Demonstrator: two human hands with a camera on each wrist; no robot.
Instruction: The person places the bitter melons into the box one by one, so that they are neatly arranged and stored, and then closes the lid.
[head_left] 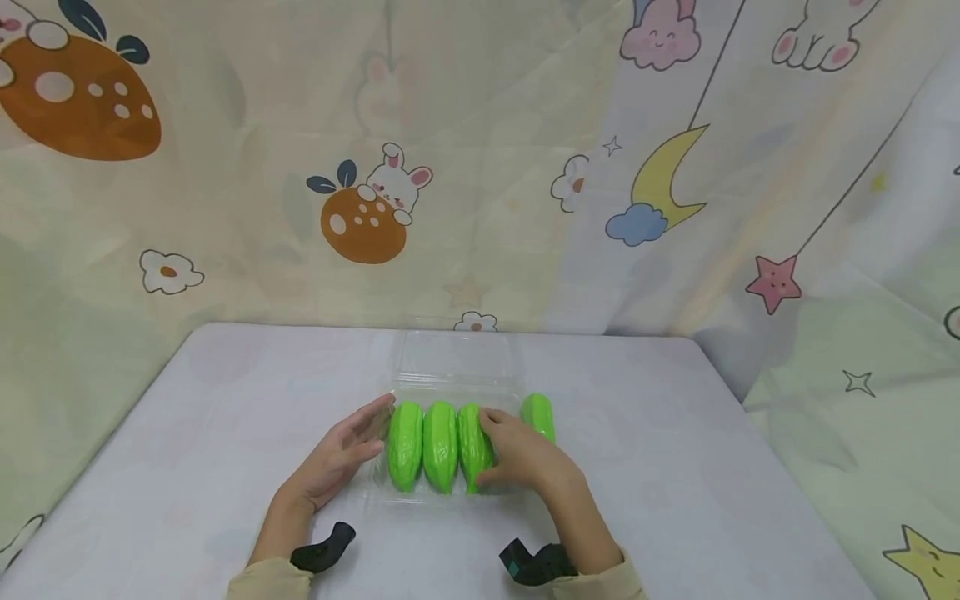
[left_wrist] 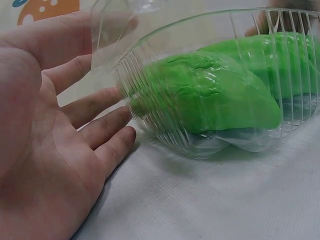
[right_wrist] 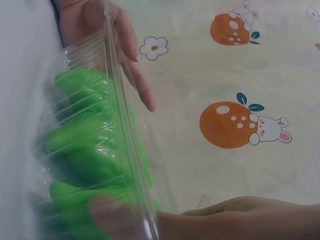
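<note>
A clear plastic clamshell box lies open on the table, its lid folded back. Three bright green, bumpy bitter melons sit side by side in it: a left one, a middle one and a right one. My right hand holds the right melon, fingertips at its far end and thumb near its close end. At the box's left wall, my left hand rests with fingers extended, fingertips against the ribbed plastic. Another green melon lies right of the box, partly hidden behind my right hand.
The white table has a far edge close to a printed cloth backdrop. Dark wrist cameras sit on both arms, a left one and a right one.
</note>
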